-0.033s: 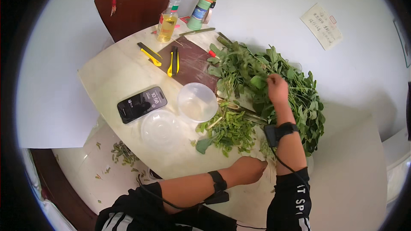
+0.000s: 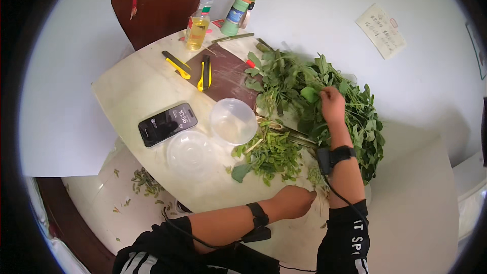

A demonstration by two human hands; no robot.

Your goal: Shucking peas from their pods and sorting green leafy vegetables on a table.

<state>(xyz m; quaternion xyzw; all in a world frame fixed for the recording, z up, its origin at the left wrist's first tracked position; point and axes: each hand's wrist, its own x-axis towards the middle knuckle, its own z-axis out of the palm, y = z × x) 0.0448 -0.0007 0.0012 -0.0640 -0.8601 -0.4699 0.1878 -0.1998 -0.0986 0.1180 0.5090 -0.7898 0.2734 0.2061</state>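
Right hand [image 2: 332,102] at the inner side of the greens [image 2: 368,137]; fingers drawn together beside a broad leaf [image 2: 310,94] — whether they pinch it, cannot tell. Left hand [image 2: 291,202] curled into a loose fist low over the table [image 2: 127,83], near its close side; palm hidden, so contents cannot be told. Both wrists strapped, dark boxes attached.

Greens piled along the far right of the table, toward the wall; a heap of green bits [image 2: 276,160] lies between them and the lid [image 2: 188,156], just beyond the left hand; cut stalks [image 2: 286,131] along the heap's far edge.

Clear tub [image 2: 233,122] left of the heap, nothing distinct inside; lid just nearer, phone [image 2: 168,124] beside it, screen lit. Brown board [image 2: 231,73] farther back; one yellow-black cutter [image 2: 205,73] on it, another [image 2: 177,65] at its left corner. Bottle [image 2: 197,31] of yellow liquid and green flask [image 2: 237,15] upright at the far edge; scraps [image 2: 146,181] on the floor, lower left.
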